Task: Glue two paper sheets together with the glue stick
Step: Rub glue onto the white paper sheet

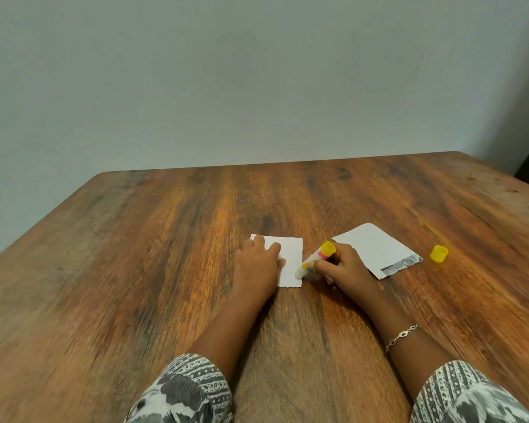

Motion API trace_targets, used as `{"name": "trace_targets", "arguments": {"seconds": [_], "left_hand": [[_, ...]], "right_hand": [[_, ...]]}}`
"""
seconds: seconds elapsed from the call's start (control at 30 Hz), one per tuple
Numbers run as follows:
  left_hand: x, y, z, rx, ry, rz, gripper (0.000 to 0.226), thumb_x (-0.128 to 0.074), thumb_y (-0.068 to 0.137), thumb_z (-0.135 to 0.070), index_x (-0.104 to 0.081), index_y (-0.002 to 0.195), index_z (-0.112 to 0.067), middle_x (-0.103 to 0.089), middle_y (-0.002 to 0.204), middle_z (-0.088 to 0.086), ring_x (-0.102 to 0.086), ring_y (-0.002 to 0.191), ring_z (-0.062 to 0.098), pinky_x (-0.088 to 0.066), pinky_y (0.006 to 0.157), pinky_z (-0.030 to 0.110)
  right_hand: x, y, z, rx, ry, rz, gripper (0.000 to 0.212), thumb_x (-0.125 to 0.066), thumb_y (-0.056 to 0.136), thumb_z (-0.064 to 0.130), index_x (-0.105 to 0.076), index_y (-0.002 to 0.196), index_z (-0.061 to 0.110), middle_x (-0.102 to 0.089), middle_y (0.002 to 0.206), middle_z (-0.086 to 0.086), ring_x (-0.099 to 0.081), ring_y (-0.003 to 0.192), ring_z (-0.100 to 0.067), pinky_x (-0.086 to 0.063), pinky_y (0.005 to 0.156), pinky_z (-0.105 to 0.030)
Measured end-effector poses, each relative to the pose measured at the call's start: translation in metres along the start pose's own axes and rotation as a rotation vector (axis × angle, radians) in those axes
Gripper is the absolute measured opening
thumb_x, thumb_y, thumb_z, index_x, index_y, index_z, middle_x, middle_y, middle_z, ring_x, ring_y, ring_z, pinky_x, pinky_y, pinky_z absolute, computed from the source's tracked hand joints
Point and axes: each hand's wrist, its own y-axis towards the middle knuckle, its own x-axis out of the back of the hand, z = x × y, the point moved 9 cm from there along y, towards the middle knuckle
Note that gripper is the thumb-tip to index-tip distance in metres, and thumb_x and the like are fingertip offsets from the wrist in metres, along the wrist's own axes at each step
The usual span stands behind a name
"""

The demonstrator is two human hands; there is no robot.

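While the left hand (257, 264) lies flat, fingers spread, on the small paper sheet (290, 261), the right hand (339, 267) is clamped on the glue stick (316, 259), its tip touching that sheet's near right corner. Sheet 2 (376, 248) lies just right; the yellow cap (439, 253) stands farther right on the worktop (165, 239).

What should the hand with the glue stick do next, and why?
Probably slide the glue stick across the small paper. Its tip touches only the paper's right edge near the bottom corner, the left hand pins the sheet flat, and the second paper waits uncovered beside the right hand.
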Motion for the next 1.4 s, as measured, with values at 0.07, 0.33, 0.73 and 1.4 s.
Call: {"name": "trace_targets", "arguments": {"seconds": [0.07,0.33,0.73,1.4], "left_hand": [[-0.001,0.0,0.0,0.002,-0.001,0.006,0.035,-0.041,0.094,-0.039,-0.047,0.122,-0.02,-0.05,0.126,0.011,-0.047,0.11,0.024,-0.042,0.085,0.034],[0.001,0.0,-0.001,0.002,0.022,0.011,0.036,-0.041,0.093,-0.04,-0.047,0.123,-0.021,-0.049,0.128,0.011,-0.046,0.113,0.026,-0.041,0.09,0.039],[0.001,0.007,0.002,-0.26,-0.158,0.32,0.04,-0.052,0.088,-0.007,-0.051,0.125,-0.02,-0.046,0.136,0.003,-0.046,0.119,0.021,-0.042,0.092,0.032],[0.011,0.004,0.002,0.126,0.027,0.093,0.047,-0.052,0.086,-0.049,-0.046,0.113,-0.012,-0.065,0.108,0.009,-0.062,0.094,0.024,-0.037,0.065,0.029]], "right_hand": [[-0.001,0.0,-0.003,-0.013,-0.009,0.024,0.003,-0.064,0.081,0.018,-0.062,0.079,0.016,-0.06,0.068,-0.003,-0.052,0.053,-0.008,-0.044,0.052,-0.023],[-0.004,-0.003,-0.004,-0.024,0.091,0.09,0.005,-0.063,0.082,0.014,-0.063,0.078,0.01,-0.059,0.059,0.001,-0.051,0.044,-0.003,-0.043,0.049,-0.021],[0.003,0.0,0.0,-0.027,0.306,0.025,0.016,-0.056,0.086,0.007,-0.066,0.076,0.014,-0.06,0.049,0.003,-0.047,0.038,-0.007,-0.038,0.038,-0.015],[0.023,0.006,-0.013,-0.07,0.228,-0.213,0.008,-0.058,0.086,0.014,-0.063,0.086,0.008,-0.062,0.063,-0.009,-0.053,0.048,-0.015,-0.041,0.04,-0.02]]}}
